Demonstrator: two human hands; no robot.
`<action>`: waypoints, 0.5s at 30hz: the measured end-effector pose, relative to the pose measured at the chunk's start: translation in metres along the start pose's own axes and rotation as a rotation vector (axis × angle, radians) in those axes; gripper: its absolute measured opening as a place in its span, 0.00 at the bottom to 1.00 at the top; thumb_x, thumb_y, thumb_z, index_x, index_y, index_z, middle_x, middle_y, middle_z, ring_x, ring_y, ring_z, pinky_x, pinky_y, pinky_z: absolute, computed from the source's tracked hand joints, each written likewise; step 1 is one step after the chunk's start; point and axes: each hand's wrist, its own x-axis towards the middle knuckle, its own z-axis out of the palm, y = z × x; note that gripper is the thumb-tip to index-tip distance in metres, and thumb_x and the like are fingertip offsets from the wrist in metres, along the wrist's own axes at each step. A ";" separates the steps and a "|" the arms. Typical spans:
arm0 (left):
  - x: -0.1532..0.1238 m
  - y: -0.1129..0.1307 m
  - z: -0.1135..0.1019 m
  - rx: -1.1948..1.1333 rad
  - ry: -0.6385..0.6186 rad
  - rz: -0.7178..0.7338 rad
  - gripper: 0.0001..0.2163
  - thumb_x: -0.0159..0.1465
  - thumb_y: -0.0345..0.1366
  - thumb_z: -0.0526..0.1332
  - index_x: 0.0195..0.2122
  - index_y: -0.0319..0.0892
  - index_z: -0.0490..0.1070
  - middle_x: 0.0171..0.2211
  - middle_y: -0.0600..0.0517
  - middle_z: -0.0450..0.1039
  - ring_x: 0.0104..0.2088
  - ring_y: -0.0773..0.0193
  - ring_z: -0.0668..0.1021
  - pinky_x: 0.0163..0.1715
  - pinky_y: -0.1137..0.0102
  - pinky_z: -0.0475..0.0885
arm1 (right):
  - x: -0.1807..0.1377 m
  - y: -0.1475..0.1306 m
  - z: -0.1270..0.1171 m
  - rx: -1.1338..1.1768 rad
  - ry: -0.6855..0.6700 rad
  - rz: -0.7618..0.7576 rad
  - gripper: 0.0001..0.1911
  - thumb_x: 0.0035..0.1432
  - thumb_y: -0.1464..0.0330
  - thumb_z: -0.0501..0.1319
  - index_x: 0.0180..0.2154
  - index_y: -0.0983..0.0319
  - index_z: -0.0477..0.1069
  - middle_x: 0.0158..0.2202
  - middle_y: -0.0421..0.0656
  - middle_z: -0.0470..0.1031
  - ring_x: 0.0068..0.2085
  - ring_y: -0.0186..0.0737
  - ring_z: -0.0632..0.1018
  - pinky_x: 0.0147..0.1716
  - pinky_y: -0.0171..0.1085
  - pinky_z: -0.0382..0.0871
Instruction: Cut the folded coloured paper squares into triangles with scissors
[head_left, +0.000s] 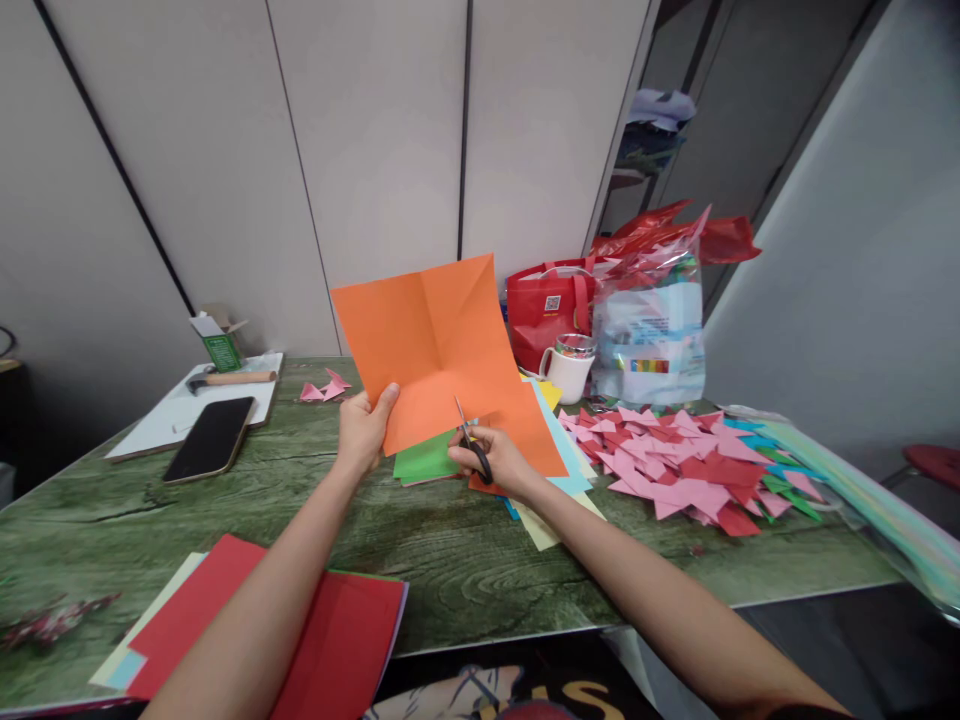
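Seen from my remote station: the green wood-grained bench [442, 560]; above its middle, a creased orange sheet [401, 345], tilted upward; the left hand [361, 428], pinching the sheet's near-left corner; the right hand [496, 458], gripping scissors [466, 436], blades pointing far.

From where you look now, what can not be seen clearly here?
Head view:
Scissors: partly covered by the right hand.
Green paper: partly hidden by the orange sheet.
Red paper: partly covered by the left forearm.
Clear bag: print too small to read.
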 end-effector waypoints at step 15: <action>0.000 -0.001 0.000 0.032 0.015 0.026 0.14 0.43 0.42 0.66 0.27 0.36 0.73 0.26 0.50 0.75 0.23 0.65 0.74 0.23 0.72 0.68 | 0.001 0.002 -0.001 0.075 -0.018 0.004 0.19 0.41 0.58 0.63 0.31 0.66 0.66 0.15 0.32 0.60 0.18 0.27 0.62 0.21 0.31 0.58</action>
